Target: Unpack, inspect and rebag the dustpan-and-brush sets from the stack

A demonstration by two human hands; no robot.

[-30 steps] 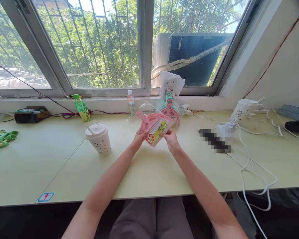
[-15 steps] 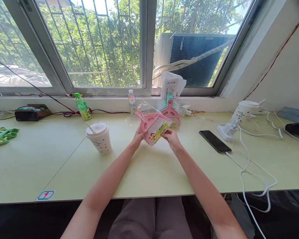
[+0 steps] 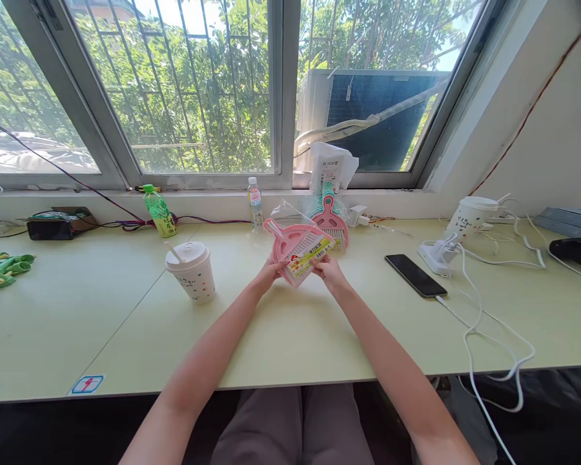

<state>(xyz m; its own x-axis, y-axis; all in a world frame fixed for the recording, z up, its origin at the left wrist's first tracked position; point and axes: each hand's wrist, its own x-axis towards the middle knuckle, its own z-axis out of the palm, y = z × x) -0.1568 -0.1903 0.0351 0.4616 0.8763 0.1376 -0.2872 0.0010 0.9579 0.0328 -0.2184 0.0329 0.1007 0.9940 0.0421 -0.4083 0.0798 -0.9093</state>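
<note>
I hold a pink mini dustpan-and-brush set (image 3: 297, 244) with a yellow label, tilted, just above the pale green table (image 3: 295, 329). My left hand (image 3: 268, 274) grips its lower left edge. My right hand (image 3: 327, 268) pinches its lower right corner near the label. Behind it a stack of pink and teal dustpan sets (image 3: 330, 218) lies in clear plastic wrap, under a white bag (image 3: 330, 165) on the sill.
A dotted paper cup (image 3: 192, 272) with a lid stands to the left. A green bottle (image 3: 159, 210) and a small water bottle (image 3: 254, 201) stand by the sill. At right lie a black phone (image 3: 413, 275), white cables (image 3: 484, 316) and another cup (image 3: 470, 217). Green clips (image 3: 2, 267) lie far left.
The dustpan set has tilted and shifted slightly in my hands; both hands keep their grip. The view has moved a little.
</note>
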